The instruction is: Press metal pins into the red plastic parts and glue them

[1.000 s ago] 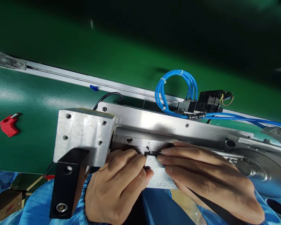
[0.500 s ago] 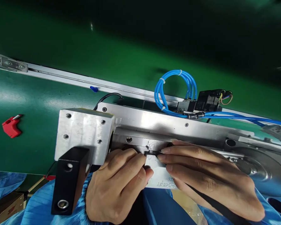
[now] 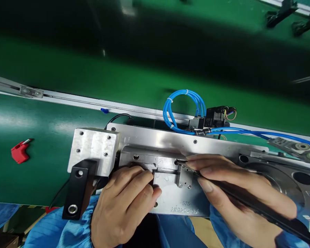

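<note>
A metal fixture engraved "575" lies in front of me. My left hand rests on its left part, fingers curled together and pressed into the slot area; anything under the fingertips is hidden. In my right hand is a pair of slim black tweezers, held like a pen and slanting down to the left. Their tip is at a round hole in the fixture's raised bar. Just below the tip sits a small screwed metal block, partly behind the right fingers.
At left stand a drilled metal block and a black upright bracket. Blue air tubing coils behind, joined to a black valve. A red tool lies on the green mat. A large round metal part is at right.
My right hand has lifted its fingers off the fixture and tilted the tweezers to the hole, uncovering the small block. The left hand stays in place. The view has shifted slightly.
</note>
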A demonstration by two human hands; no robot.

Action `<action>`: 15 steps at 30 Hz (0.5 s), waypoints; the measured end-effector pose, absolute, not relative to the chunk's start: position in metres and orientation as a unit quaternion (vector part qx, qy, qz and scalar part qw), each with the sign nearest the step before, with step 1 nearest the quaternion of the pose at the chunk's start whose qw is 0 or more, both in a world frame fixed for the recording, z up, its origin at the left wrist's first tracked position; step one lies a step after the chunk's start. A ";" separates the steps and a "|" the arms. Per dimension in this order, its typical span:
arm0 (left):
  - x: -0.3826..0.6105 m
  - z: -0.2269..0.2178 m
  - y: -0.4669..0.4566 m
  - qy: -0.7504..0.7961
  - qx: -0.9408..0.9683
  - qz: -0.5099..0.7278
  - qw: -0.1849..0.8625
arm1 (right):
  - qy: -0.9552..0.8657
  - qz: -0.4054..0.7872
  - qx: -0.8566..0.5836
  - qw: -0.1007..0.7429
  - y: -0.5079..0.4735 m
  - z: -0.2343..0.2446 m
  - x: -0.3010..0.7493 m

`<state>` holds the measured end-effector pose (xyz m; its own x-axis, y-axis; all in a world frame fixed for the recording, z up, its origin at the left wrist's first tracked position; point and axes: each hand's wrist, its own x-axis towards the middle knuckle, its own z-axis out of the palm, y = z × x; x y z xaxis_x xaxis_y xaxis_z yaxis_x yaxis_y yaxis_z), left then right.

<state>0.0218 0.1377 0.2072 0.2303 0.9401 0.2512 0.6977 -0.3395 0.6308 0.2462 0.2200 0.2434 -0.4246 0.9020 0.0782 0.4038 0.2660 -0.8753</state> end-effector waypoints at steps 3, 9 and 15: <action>0.022 0.210 0.136 0.543 0.762 0.290 0.200 | -0.716 0.381 -0.501 0.301 0.206 0.251 0.249; 0.032 0.217 0.144 0.494 0.830 0.214 0.149 | -0.645 0.393 -0.559 0.343 0.180 0.252 0.253; 0.033 0.226 0.155 0.518 0.844 0.096 0.101 | -0.513 0.468 -0.606 0.388 0.150 0.238 0.249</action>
<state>0.0327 0.1555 0.2264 0.4453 0.8935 0.0574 0.8548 -0.4433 0.2699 0.2495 0.1504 0.2381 0.0350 0.9849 -0.1697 0.2590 -0.1729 -0.9503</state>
